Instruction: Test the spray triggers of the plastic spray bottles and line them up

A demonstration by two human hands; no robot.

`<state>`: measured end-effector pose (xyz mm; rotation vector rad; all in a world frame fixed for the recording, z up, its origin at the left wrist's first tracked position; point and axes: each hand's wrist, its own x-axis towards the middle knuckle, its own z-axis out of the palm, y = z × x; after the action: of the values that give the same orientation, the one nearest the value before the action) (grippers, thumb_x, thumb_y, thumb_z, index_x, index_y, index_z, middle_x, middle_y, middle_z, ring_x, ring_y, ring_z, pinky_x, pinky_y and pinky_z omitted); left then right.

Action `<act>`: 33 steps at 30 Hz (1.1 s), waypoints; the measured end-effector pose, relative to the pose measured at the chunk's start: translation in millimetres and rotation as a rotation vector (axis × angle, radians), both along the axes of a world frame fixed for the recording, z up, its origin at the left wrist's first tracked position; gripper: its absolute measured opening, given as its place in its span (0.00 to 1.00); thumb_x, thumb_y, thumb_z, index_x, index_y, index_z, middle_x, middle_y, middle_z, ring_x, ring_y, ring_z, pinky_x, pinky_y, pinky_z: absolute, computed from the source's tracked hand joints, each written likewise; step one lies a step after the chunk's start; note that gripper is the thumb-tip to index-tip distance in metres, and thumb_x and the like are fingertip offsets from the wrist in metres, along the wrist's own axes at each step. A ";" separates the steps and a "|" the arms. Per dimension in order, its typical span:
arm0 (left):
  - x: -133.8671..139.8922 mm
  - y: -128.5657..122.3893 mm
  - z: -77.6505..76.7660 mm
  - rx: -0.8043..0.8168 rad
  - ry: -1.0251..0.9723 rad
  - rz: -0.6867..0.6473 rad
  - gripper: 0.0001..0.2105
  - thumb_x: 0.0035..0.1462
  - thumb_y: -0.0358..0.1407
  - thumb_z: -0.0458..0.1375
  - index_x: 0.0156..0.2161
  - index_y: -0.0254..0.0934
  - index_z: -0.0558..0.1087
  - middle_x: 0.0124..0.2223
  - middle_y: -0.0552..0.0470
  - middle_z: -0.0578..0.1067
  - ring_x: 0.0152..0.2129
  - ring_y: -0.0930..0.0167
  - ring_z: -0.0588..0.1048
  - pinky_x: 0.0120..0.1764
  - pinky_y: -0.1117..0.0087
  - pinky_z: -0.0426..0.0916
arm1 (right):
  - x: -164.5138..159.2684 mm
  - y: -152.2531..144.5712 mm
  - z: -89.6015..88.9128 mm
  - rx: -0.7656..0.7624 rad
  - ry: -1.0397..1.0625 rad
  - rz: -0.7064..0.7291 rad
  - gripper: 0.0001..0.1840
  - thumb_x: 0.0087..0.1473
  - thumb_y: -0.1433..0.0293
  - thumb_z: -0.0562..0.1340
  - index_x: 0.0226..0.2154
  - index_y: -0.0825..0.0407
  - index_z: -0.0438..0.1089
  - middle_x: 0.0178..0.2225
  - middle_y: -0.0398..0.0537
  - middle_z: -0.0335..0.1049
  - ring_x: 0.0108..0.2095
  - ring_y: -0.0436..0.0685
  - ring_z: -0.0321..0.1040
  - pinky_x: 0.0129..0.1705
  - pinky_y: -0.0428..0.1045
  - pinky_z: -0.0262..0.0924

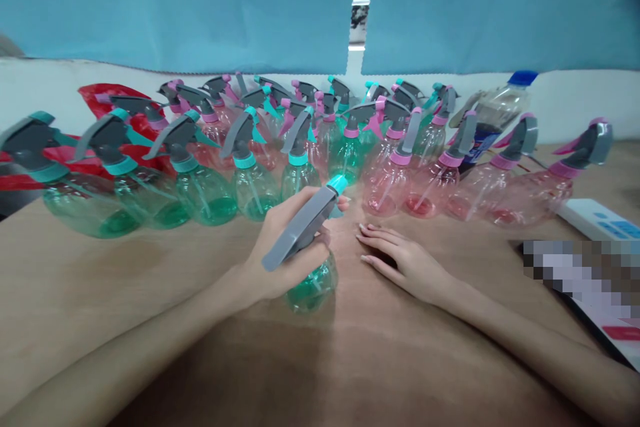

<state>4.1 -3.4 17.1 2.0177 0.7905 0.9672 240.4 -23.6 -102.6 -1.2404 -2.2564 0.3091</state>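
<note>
My left hand is wrapped round the neck of a green spray bottle with a grey and turquoise trigger head. The bottle leans a little, and my fingers hide its collar; whether its base touches the table I cannot tell. To the right, my right hand rests on the wooden table, fingers stretched out and holding nothing. Just beyond both hands stand a row of green spray bottles on the left and pink spray bottles on the right.
Several more spray bottles crowd behind the front row. Red plastic lies at the back left. A large bottle with a blue cap leans at the back right. A white box and a blurred flat item lie at the right edge.
</note>
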 end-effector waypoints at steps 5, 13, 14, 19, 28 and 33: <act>-1.4 1.2 -2.0 0.020 -0.005 -0.001 0.15 0.47 0.31 0.54 0.43 0.39 0.69 0.41 0.52 0.75 0.18 0.77 0.65 0.27 0.72 0.65 | 0.4 0.1 -0.2 -0.001 0.000 0.003 0.21 0.62 0.62 0.56 0.55 0.49 0.67 0.57 0.54 0.67 0.59 0.64 0.62 0.59 0.65 0.60; -0.2 0.3 -0.5 0.002 -0.006 0.006 0.15 0.47 0.30 0.54 0.43 0.39 0.69 0.38 0.52 0.74 0.17 0.77 0.62 0.24 0.72 0.61 | 0.1 0.1 0.4 -0.009 0.001 0.001 0.21 0.62 0.62 0.56 0.55 0.49 0.67 0.57 0.54 0.67 0.59 0.64 0.61 0.58 0.65 0.60; 0.2 0.4 -0.4 0.003 -0.004 0.011 0.15 0.47 0.30 0.54 0.43 0.39 0.69 0.38 0.52 0.74 0.17 0.77 0.63 0.25 0.72 0.62 | 0.1 0.1 0.3 -0.007 0.002 0.000 0.21 0.62 0.62 0.56 0.55 0.48 0.67 0.57 0.54 0.67 0.59 0.64 0.62 0.58 0.65 0.60; -0.5 1.3 -3.0 0.009 -0.009 0.017 0.14 0.48 0.31 0.54 0.43 0.39 0.69 0.38 0.52 0.74 0.19 0.76 0.65 0.25 0.72 0.62 | 0.7 0.1 -0.1 -0.002 -0.005 0.003 0.20 0.62 0.62 0.56 0.55 0.48 0.67 0.57 0.53 0.67 0.59 0.64 0.62 0.58 0.65 0.60; 1.7 -1.3 2.0 -0.027 -0.014 0.028 0.12 0.48 0.31 0.54 0.41 0.37 0.69 0.40 0.50 0.75 0.19 0.76 0.66 0.27 0.70 0.63 | 0.4 0.1 0.6 -0.018 -0.023 -0.001 0.21 0.63 0.62 0.55 0.56 0.50 0.67 0.58 0.53 0.66 0.60 0.64 0.60 0.59 0.64 0.59; 2.7 -2.5 4.3 -0.035 -0.033 0.025 0.12 0.48 0.31 0.54 0.41 0.37 0.69 0.43 0.49 0.75 0.21 0.75 0.68 0.28 0.69 0.63 | 0.3 0.1 1.1 -0.022 -0.035 0.003 0.21 0.63 0.62 0.55 0.56 0.50 0.67 0.58 0.54 0.66 0.60 0.63 0.60 0.59 0.64 0.59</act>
<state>6.8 -5.8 21.4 1.9616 0.8112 0.9921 240.7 -23.5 -101.5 -1.2630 -2.2909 0.3166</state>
